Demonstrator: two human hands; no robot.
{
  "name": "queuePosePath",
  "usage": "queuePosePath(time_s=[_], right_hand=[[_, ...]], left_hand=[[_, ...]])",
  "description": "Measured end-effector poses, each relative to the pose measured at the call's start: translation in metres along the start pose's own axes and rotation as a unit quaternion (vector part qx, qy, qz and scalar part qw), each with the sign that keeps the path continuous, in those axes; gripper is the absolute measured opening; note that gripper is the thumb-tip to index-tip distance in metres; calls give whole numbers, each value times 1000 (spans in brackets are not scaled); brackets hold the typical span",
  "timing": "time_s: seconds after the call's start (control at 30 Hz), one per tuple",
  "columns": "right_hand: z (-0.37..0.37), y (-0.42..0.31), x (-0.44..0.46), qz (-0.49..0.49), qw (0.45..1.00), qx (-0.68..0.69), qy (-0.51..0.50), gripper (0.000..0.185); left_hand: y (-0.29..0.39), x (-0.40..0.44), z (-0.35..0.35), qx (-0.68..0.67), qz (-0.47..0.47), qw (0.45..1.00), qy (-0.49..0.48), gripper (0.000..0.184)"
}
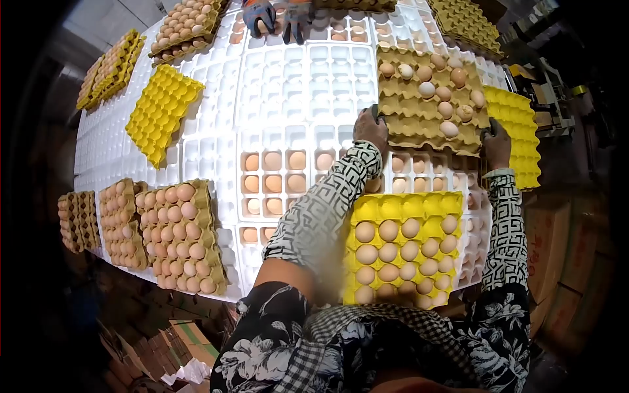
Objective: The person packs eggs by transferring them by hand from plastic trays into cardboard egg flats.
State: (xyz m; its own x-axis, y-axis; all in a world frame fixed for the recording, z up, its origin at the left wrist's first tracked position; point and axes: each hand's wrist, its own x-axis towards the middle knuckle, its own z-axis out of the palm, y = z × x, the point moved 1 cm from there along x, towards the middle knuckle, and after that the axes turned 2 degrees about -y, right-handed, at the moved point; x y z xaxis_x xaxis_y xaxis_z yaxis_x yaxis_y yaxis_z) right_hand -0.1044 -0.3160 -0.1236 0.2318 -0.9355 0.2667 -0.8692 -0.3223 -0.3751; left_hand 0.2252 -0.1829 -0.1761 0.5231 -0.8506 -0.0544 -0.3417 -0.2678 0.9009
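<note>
My left hand [371,129] grips the near left edge of a brown pulp egg tray [407,119]. At its near right edge my right hand [496,144] holds the same tray, with dark coverings on the fingertips. Several brown and pale eggs [445,93] sit in it, mostly toward the far and right sides; its left near cups hold none. Beneath and nearer to me are white compartment trays with eggs [272,183]. A yellow egg tray [406,204] with several eggs lies just in front of my body.
Across the table, a co-worker's gloved hands [278,21] reach over white trays [272,85]. Brown trays of eggs [177,236] stand at the left near edge. A yellow tray [162,111] lies left, another yellow tray [514,131] beside my right hand. Cardboard boxes [547,242] stand right.
</note>
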Motion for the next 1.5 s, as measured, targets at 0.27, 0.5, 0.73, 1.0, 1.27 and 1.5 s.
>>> queuePosePath(time_s=[0.27,0.5,0.73,1.0,1.27,1.5], right_hand=[[-27,-77,-45,-105,986,-106,79,42],[-100,-99,-174,72,944,212,-241,36],[-73,-132,-218,-117,984,-76,-113,42],[-129,-85,-208,260,669,684,-130,29],[-77,-139,-227,-302,891,-145,-307,45],[-128,-106,-199,88,714,600,-351,54]], left_hand=[[19,-14,-64,179,54,966,-181,41],[19,-106,-179,-15,60,985,-161,32],[78,-177,-108,244,345,870,-256,45],[80,-186,-87,204,318,891,-254,41],[87,-173,-134,-601,-149,761,-196,40],[99,-176,-95,544,229,720,-365,38]])
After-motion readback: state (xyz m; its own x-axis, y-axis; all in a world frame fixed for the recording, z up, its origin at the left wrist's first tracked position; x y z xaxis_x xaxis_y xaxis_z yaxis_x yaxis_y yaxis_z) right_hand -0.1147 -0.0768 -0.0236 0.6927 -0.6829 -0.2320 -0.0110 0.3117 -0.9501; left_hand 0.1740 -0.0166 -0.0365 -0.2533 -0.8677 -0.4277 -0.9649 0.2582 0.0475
